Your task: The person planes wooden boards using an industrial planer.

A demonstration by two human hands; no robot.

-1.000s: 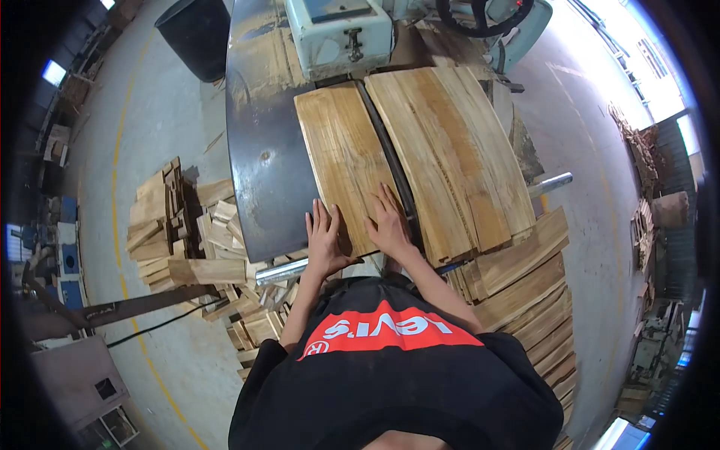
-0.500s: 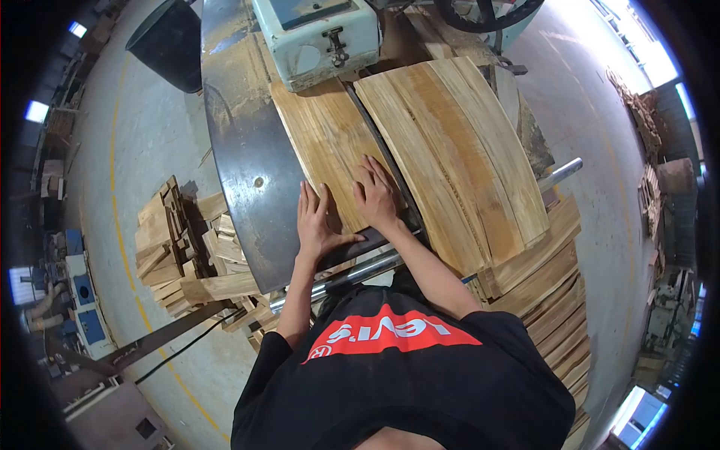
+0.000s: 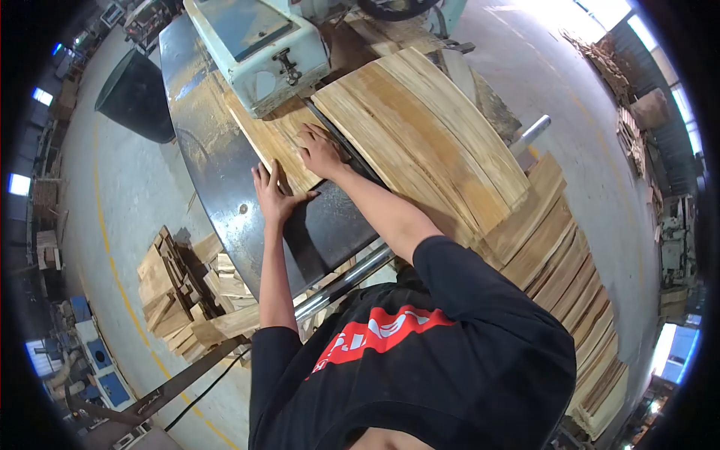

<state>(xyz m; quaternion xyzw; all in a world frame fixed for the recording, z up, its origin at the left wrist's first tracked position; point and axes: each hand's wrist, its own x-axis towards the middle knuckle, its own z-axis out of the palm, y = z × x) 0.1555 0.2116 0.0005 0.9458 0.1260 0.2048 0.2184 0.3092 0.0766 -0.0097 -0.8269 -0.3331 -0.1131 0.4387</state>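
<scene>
left hand (image 3: 274, 196), right hand (image 3: 321, 153), both hands flat, gripping nothing, pressing one plank (image 3: 268, 141) on one table (image 3: 214, 161)

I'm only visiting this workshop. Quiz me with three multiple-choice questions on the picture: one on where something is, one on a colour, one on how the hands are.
1. Where does the pile of wood offcuts lie?
A. On the floor, left of the metal table
B. On top of the machine
C. In the person's lap

2. What colour is the machine housing?
A. Bright red
B. Pale green-blue
C. Yellow

3. How do the left hand and right hand meet the board?
A. Clenched into fists above it
B. Flat, palms down on it
C. Hanging clear of it

Answers:
1 A, the offcuts are heaped on the concrete by the table's left edge.
2 B, its painted casing is pale green-blue.
3 B, both hands lie spread on the board, fingers towards the machine.
</scene>
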